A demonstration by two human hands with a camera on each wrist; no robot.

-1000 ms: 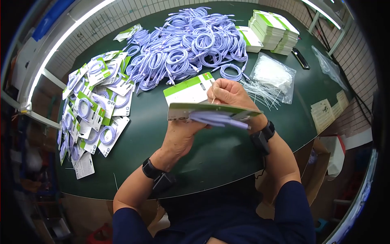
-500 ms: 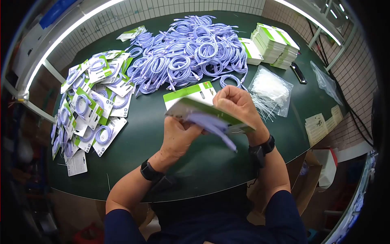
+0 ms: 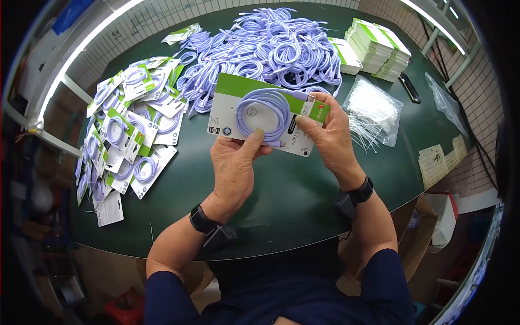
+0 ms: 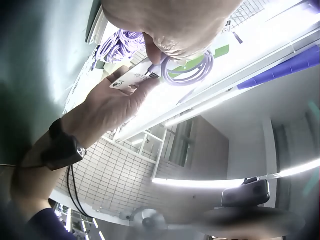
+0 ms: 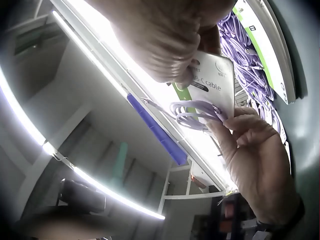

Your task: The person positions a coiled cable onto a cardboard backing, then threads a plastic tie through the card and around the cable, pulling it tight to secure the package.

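Pinching the card (image 3: 264,115) now, with left hand (image 3: 233,168) at the lower edge and right hand (image 3: 331,138) at one end!
Just swung from edge-on to full front, over the dark green table (image 3: 287,216), on the near side of the cable heap (image 3: 265,57); perhaps already fastened to the lilac coil (image 3: 283,115), so probably close to done. Stiff, thin and flat, in green and white with black print; against that, supple round strands, looped into a neat ring under left thumb, with straight metal-tipped plugs (image 3: 310,98).
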